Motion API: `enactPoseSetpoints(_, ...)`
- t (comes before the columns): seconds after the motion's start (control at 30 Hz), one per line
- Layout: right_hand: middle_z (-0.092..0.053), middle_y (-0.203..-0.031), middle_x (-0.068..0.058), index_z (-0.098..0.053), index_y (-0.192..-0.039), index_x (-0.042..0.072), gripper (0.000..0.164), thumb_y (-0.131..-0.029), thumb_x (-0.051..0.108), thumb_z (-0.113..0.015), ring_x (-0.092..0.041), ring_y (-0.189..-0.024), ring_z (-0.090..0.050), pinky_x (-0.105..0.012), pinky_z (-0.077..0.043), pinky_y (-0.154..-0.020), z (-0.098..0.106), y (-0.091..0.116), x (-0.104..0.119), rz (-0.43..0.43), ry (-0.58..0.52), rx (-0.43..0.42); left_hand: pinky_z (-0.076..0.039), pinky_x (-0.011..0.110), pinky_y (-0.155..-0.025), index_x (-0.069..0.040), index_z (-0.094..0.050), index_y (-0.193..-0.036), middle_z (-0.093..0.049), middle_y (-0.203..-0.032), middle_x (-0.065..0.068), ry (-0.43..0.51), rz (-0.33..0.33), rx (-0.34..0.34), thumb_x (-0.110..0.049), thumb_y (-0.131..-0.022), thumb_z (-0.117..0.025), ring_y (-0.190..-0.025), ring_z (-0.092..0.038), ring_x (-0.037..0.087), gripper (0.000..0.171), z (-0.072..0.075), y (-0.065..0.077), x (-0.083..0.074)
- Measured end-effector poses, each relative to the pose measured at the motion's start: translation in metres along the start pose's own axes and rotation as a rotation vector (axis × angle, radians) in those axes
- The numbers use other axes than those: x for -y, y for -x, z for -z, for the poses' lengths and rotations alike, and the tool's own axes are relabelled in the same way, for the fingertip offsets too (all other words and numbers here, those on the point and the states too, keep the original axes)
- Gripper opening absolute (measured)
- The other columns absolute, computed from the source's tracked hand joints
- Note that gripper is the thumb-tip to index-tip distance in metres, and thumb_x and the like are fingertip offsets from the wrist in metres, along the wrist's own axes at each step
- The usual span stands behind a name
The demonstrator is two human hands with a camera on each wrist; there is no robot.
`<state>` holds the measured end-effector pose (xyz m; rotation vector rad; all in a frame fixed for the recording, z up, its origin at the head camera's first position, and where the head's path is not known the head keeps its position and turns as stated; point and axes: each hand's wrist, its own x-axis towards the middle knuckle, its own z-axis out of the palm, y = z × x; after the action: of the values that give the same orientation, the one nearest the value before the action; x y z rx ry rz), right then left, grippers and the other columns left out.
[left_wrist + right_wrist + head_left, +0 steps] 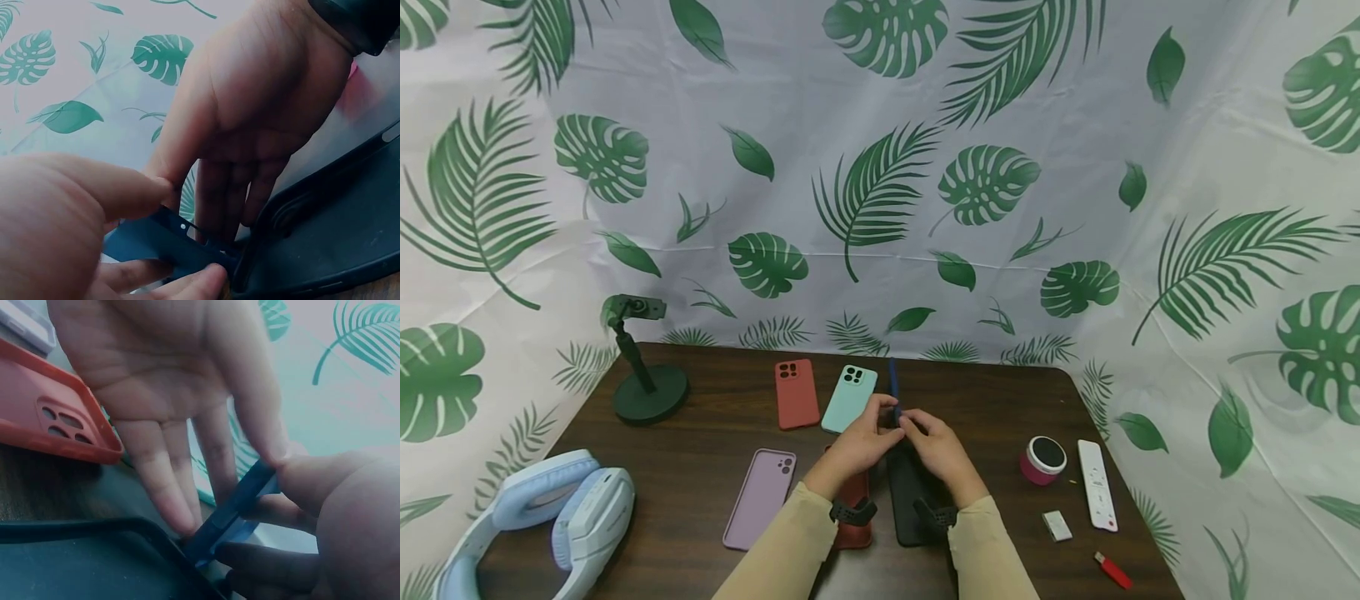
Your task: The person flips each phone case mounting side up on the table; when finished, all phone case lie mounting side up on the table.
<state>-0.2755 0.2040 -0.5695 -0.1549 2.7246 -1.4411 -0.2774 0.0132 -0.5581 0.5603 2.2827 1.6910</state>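
Observation:
A blue phone case stands on edge at the back middle of the table, seen nearly edge-on from the head. My left hand pinches its near end between thumb and fingers. From the other side my right hand pinches the same end, the two thumbs close together. In the left wrist view the blue case shows small cutouts along its rim. Just below the hands lies a black phone case, partly covered by the right wrist. A dark red case lies under my left forearm.
Behind are a red case and a mint case; a lilac case lies left. Headphones and a dark stand are farther left. At right are a jar, white remote, small white block and red USB stick.

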Motion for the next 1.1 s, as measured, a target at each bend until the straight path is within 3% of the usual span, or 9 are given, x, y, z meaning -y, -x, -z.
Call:
enactPoseSetpoints(0.2,-0.067,-0.134,0.000,-0.070,-0.125,0.033,0.029,-0.101,0.046,-0.058,-0.027,-0.130,-0.059,-0.058,-0.043,-0.109,0.000,-0.001,0.000,0.012,0.046,0.000,-0.056,0.041,-0.086,-0.017,-0.032,-0.144,-0.048,-0.149,0.016,-0.051,0.006,-0.022,-0.034,-0.101,-0.062,-0.110,-0.067,0.025,0.055,0.001,-0.001,0.002)
enactPoseSetpoints(0.33,-0.069,-0.131,-0.002,-0.072,-0.123,0.029,0.027,-0.101,0.040,-0.060,-0.027,-0.126,-0.061,-0.055,-0.046,-0.107,0.000,0.000,0.000,0.024,0.100,-0.006,-0.052,0.035,-0.073,-0.017,-0.037,-0.142,-0.065,-0.123,0.015,-0.041,0.056,-0.059,-0.038,-0.101,-0.062,-0.090,-0.067,0.020,0.053,0.003,-0.001,-0.002)
enactPoseSetpoints(0.47,-0.069,-0.125,-0.003,-0.073,-0.120,0.023,0.029,-0.101,0.041,-0.061,-0.027,-0.121,-0.063,-0.054,-0.048,-0.104,0.002,0.000,-0.001,0.022,0.131,-0.019,-0.054,0.037,-0.074,-0.015,-0.041,-0.141,-0.069,-0.105,0.013,-0.005,0.099,-0.079,-0.039,-0.101,-0.061,-0.087,-0.070,0.018,0.051,0.003,-0.002,-0.005)
enactPoseSetpoints(0.6,-0.069,-0.120,-0.004,-0.074,-0.118,0.019,0.028,-0.101,0.037,-0.062,-0.026,-0.116,-0.063,-0.052,-0.049,-0.101,0.004,0.001,-0.002,0.006,0.125,-0.032,-0.056,0.038,-0.081,-0.009,-0.041,-0.144,-0.062,-0.120,0.016,-0.010,0.110,-0.086,-0.037,-0.102,-0.060,-0.092,-0.071,0.017,0.053,0.001,-0.002,-0.005)
enactPoseSetpoints(0.8,-0.069,-0.117,-0.006,-0.076,-0.114,0.014,0.027,-0.100,0.033,-0.063,-0.027,-0.114,-0.064,-0.052,-0.049,-0.101,0.006,0.001,-0.002,-0.028,0.087,-0.067,-0.053,0.032,-0.076,-0.004,-0.045,-0.142,-0.044,-0.137,0.016,-0.052,0.083,-0.106,-0.034,-0.103,-0.059,-0.091,-0.068,0.015,0.051,0.001,-0.002,-0.006)
enactPoseSetpoints(0.93,-0.068,-0.118,-0.008,-0.076,-0.113,0.012,0.029,-0.100,0.034,-0.062,-0.029,-0.114,-0.064,-0.053,-0.049,-0.101,0.009,0.001,-0.001,-0.047,0.113,-0.069,-0.055,0.035,-0.080,-0.003,-0.048,-0.142,-0.044,-0.140,0.015,-0.085,0.052,-0.115,-0.033,-0.103,-0.058,-0.099,-0.068,0.020,0.050,0.002,-0.002,-0.007)
enactPoseSetpoints(1.1,-0.067,-0.121,-0.011,-0.076,-0.115,0.009,0.031,-0.100,0.033,-0.063,-0.032,-0.117,-0.063,-0.054,-0.048,-0.103,0.014,0.003,0.003,-0.067,0.110,-0.069,-0.054,0.046,-0.096,-0.003,-0.049,-0.146,-0.047,-0.145,0.014,-0.171,0.036,-0.106,-0.033,-0.103,-0.057,-0.121,-0.063,0.030,0.052,0.002,-0.003,-0.006)
